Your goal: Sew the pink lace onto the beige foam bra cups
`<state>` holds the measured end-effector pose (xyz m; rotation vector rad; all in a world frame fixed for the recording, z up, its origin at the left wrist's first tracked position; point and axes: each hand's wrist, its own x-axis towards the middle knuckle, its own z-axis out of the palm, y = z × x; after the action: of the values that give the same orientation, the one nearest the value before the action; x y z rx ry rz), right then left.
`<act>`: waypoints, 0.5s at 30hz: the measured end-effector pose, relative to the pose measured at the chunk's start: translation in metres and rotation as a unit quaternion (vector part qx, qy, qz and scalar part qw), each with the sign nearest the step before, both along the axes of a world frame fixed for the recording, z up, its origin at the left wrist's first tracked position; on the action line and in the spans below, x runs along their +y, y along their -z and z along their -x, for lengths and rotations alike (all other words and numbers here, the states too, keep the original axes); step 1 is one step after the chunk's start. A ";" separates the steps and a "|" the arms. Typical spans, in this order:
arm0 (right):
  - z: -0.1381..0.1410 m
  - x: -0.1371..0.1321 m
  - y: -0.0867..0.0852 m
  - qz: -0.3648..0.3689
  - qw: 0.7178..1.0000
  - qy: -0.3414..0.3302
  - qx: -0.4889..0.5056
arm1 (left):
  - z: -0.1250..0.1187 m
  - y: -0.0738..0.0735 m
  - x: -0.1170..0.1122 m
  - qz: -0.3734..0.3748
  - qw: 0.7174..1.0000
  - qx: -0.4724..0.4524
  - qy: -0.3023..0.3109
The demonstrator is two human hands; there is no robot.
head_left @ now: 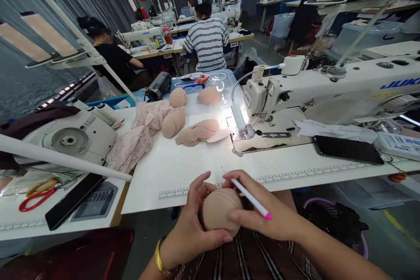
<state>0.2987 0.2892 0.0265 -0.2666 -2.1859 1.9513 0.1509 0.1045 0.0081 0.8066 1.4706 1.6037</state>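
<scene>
My left hand cups a beige moulded bra cup in my lap, just below the edge of the white sewing table. Its fingers wrap round the cup's left side. My right hand rests on the cup's right side and pinches a white pen with a pink end between thumb and fingers. More beige cups lie stacked on the table beside pink lace fabric. A white sewing machine stands at the right.
A black phone lies by the machine, thread snips near the needle. Red and orange scissors and a dark tablet lie at the left. A clear plastic box holds two cups. Two people sit at machines behind.
</scene>
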 end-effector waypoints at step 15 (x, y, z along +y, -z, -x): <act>0.021 -0.052 0.036 0.067 0.978 0.135 0.142 | -0.016 0.045 0.012 -0.220 0.858 -0.464 0.001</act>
<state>0.2781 0.2369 -0.0099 -0.2691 -1.7452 1.8581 0.1666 0.1166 -0.0372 0.1612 0.4128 1.9454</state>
